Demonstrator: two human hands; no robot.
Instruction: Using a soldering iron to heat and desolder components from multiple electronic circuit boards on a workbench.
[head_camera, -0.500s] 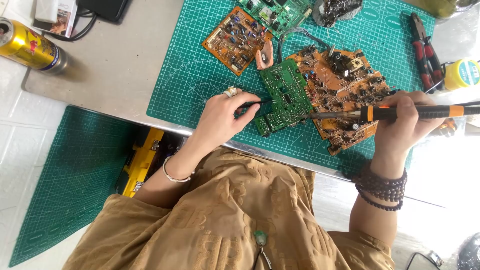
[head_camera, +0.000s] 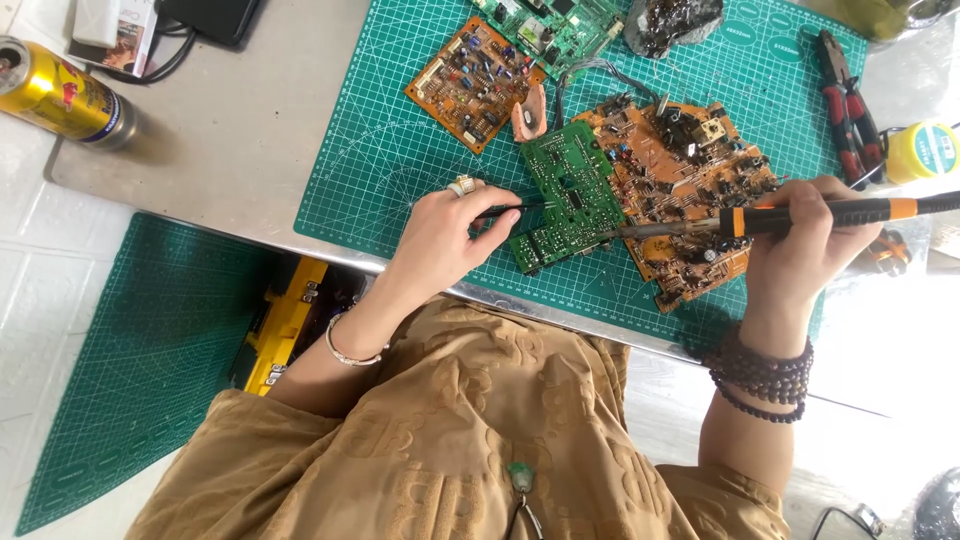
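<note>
Tweezers (head_camera: 510, 210) sit pinched in my left hand (head_camera: 445, 235), their long axis running almost level toward the green board (head_camera: 565, 195), tips touching its left edge near the middle. I see my right hand (head_camera: 800, 240) wrapped shut around the iron (head_camera: 800, 215), an orange and black handle whose shaft points left, tip meeting the green board's lower right edge. So both tools close on the same board from opposite sides, nearly in one line. The green board lies tilted on the mat (head_camera: 390, 150), overlapping the big orange board (head_camera: 690, 190) to its right. My left hand is the nearer to the green board. Pliers (head_camera: 850, 105) lie well apart on the worktop (head_camera: 240, 120).
</note>
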